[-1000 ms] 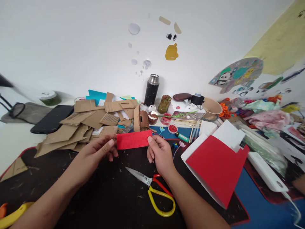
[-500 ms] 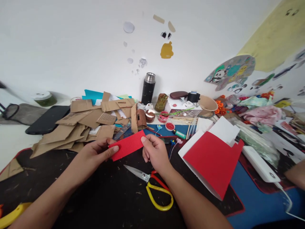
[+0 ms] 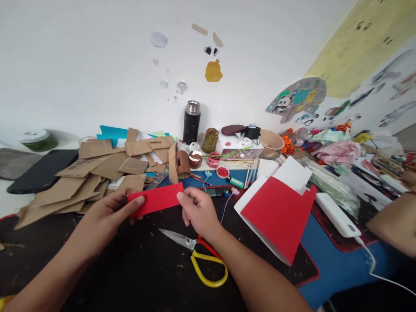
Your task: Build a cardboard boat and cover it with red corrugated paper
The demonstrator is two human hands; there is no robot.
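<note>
A strip of red corrugated paper (image 3: 159, 199) is stretched between my hands above the black mat (image 3: 130, 268). Its left end is pinched by my left hand (image 3: 121, 208), thumb on top and fingers behind. My right hand (image 3: 198, 210) grips the other end between thumb and forefinger. Below the strip lies a pair of scissors (image 3: 191, 247) with yellow and red handles, blades pointing left. A larger red sheet (image 3: 279, 212) rests on white paper to the right of my right hand.
Cardboard pieces (image 3: 74, 182) are piled at the left beside a black phone-like slab (image 3: 42, 171). A black thermos (image 3: 191, 123) stands against the wall. A white power strip (image 3: 338, 216) lies at right, near another person's arm (image 3: 394, 223).
The camera view has turned rightward, so most things sit further left. The red strip is held more level than before. Both hands still grip it, and more of the other person's arm shows.
</note>
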